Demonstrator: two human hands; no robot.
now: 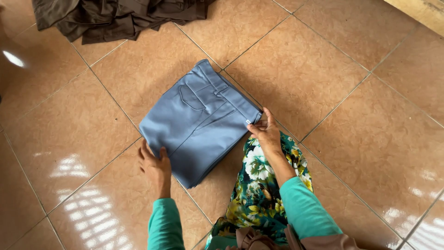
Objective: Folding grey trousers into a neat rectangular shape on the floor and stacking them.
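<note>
1. Lying folded on the tiled floor (351, 83), blue-grey trousers (199, 122)
2. Left hand (155, 165) rests flat, fingers open, on their near corner
3. Right hand (264, 132) fingers pinch the waistband edge
4. Dark brown clothes (115, 16) heaped beyond

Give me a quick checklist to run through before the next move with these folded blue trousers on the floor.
1. Left hand on the near left corner of the folded blue trousers: ok, fingers rest on the fabric.
2. Right hand at the right corner by the waistband: ok, fingertips pinch the edge.
3. Fold lies flat and squared on the tiled floor: ok, layers stacked evenly.
4. Trousers apart from the dark brown garment pile: ok, bare tile between them.
5. Floral cloth by the person's lap free of the fold: cannot tell, its edge meets the trousers.
</note>
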